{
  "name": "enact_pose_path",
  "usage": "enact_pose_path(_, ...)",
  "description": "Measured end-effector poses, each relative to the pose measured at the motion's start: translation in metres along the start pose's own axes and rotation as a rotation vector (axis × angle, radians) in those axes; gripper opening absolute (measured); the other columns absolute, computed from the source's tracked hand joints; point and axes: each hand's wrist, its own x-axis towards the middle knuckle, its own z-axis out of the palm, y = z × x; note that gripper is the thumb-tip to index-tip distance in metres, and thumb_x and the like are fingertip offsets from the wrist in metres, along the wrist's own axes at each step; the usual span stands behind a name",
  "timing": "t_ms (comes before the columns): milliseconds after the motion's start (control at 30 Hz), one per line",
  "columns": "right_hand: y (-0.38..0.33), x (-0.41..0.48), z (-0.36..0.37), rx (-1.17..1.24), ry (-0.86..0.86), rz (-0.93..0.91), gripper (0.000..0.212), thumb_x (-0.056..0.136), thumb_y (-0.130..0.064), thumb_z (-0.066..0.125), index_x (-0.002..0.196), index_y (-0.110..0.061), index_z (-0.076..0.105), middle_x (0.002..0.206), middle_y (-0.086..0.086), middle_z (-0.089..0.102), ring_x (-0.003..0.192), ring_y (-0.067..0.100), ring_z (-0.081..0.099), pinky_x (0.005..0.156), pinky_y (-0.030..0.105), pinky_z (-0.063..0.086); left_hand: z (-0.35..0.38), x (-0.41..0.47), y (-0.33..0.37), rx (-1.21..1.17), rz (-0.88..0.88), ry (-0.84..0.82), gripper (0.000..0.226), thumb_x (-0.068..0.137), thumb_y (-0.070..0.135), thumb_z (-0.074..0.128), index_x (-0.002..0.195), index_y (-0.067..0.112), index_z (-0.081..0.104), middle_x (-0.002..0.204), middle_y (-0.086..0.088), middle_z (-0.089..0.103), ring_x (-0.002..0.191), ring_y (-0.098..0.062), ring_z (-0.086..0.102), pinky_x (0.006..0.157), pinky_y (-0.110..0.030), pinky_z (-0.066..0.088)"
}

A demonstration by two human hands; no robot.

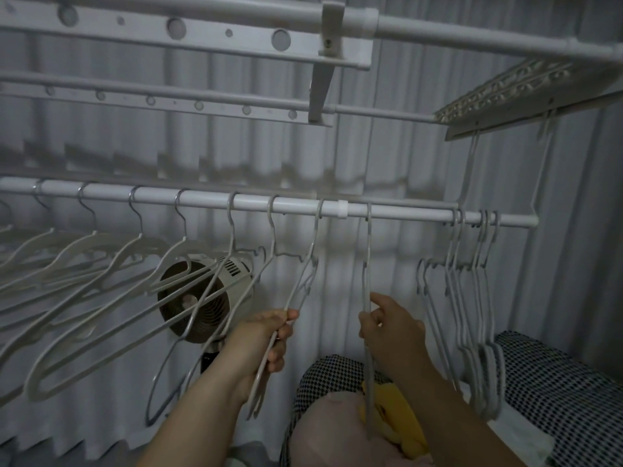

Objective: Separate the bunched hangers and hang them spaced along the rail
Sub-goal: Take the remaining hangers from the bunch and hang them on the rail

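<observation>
A white rail [202,198] runs across the middle of the view. Several pale hangers [101,271] hang spaced along its left part. My left hand [266,335] grips the lower bars of one hanger [312,261] whose hook sits on the rail just left of a white joint sleeve [342,209]. My right hand [387,328] pinches another hanger [368,251] that hangs edge-on just right of the sleeve. A bunch of several hangers [472,298] stays crowded together near the rail's right end.
Further rails and perforated bars [168,28] of the drying rack cross overhead. A round fan [205,298] stands behind the hangers. A checked cushion [556,382] and pink and yellow fabric [371,433] lie below right. A ribbed curtain [404,156] forms the backdrop.
</observation>
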Motion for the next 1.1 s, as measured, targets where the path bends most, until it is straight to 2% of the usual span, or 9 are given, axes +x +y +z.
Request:
enact_pose_path(133,-0.004,-0.001,0.007,0.052,-0.024,0.004,0.041,0.095,-0.019,0.042,0.135,-0.009,0.039,0.109,0.013,0.064,0.109,0.027,0.055,0.103,0.04,0.035,-0.004,-0.002,0.001,0.006,0.01,0.027,0.03,0.097,0.006,0.03,0.076,0.006,0.052,0.038,0.004,0.041,0.019,-0.003,0.027,0.029,-0.002,0.021)
enact_pose_path(400,-0.01,-0.005,0.011,0.083,-0.033,-0.015,0.039,0.095,-0.019,0.043,0.132,-0.008,0.043,0.108,0.013,0.065,0.106,0.026,0.056,0.102,0.04,0.036,-0.006,-0.007,0.001,0.108,0.042,0.077,0.027,0.096,0.008,0.038,0.078,0.009,0.058,0.042,0.002,0.048,0.025,-0.006,0.037,0.029,-0.01,0.029)
enact_pose_path(600,-0.012,-0.005,0.011,0.1,-0.019,-0.025,0.037,0.095,-0.018,0.043,0.13,-0.007,0.045,0.105,0.013,0.065,0.104,0.026,0.056,0.101,0.039,0.037,-0.002,-0.013,0.003,0.221,0.092,0.08,0.016,0.093,0.012,0.046,0.083,0.013,0.058,0.063,-0.003,0.058,0.033,-0.007,0.049,0.034,-0.015,0.038)
enact_pose_path(700,-0.011,-0.005,0.01,0.048,-0.025,-0.038,0.037,0.096,-0.019,0.041,0.131,-0.008,0.044,0.106,0.012,0.066,0.105,0.026,0.057,0.101,0.038,0.037,0.0,-0.016,0.003,0.277,0.13,0.094,0.015,0.093,0.01,0.045,0.086,0.016,0.057,0.077,-0.004,0.06,0.053,-0.011,0.058,0.038,-0.015,0.045)
enact_pose_path(767,-0.011,-0.005,0.01,0.011,-0.031,-0.046,0.038,0.096,-0.02,0.04,0.132,-0.009,0.043,0.108,0.013,0.065,0.105,0.026,0.057,0.101,0.038,0.037,-0.001,-0.015,0.002,0.336,0.177,0.114,0.012,0.093,0.01,0.046,0.098,0.013,0.056,0.085,-0.001,0.06,0.07,-0.012,0.058,0.046,-0.017,0.049)
enact_pose_path(833,-0.011,-0.004,0.01,-0.005,-0.031,-0.056,0.039,0.096,-0.02,0.04,0.134,-0.009,0.042,0.108,0.013,0.065,0.105,0.026,0.057,0.1,0.036,0.038,-0.003,-0.015,0.003,0.421,0.245,0.134,0.024,0.092,0.011,0.046,0.115,0.011,0.055,0.093,0.001,0.059,0.081,-0.01,0.057,0.058,-0.019,0.046)
enact_pose_path(900,-0.011,-0.004,0.009,-0.029,-0.033,-0.071,0.041,0.096,-0.021,0.04,0.135,-0.009,0.041,0.108,0.013,0.065,0.107,0.025,0.057,0.1,0.034,0.038,-0.002,-0.017,0.004,0.505,0.316,0.185,0.031,0.092,0.012,0.048,0.122,0.009,0.054,0.097,0.002,0.058,0.089,-0.014,0.055,0.073,-0.023,0.046)
enact_pose_path(1000,-0.011,-0.009,0.0,-0.031,-0.004,-0.097,0.043,0.095,-0.025,0.042,0.136,-0.011,0.04,0.11,0.011,0.064,0.11,0.024,0.053,0.101,0.032,0.036,0.001,-0.022,0.007,0.54,0.414,0.309,0.033,0.09,0.011,0.051,0.122,0.006,0.055,0.106,-0.002,0.057,0.108,-0.024,0.055,0.098,-0.033,0.041)
enact_pose_path(1100,-0.008,-0.016,-0.021,0.071,0.091,-0.166,0.041,0.093,-0.025,0.048,0.132,-0.012,0.046,0.102,0.006,0.064,0.106,0.021,0.049,0.101,0.033,0.034,0.011,-0.033,0.009,0.557,0.545,0.389,0.024,0.09,0.012,0.051,0.112,0.016,0.061,0.112,-0.006,0.062,0.112,-0.027,0.055,0.103,-0.044,0.041)
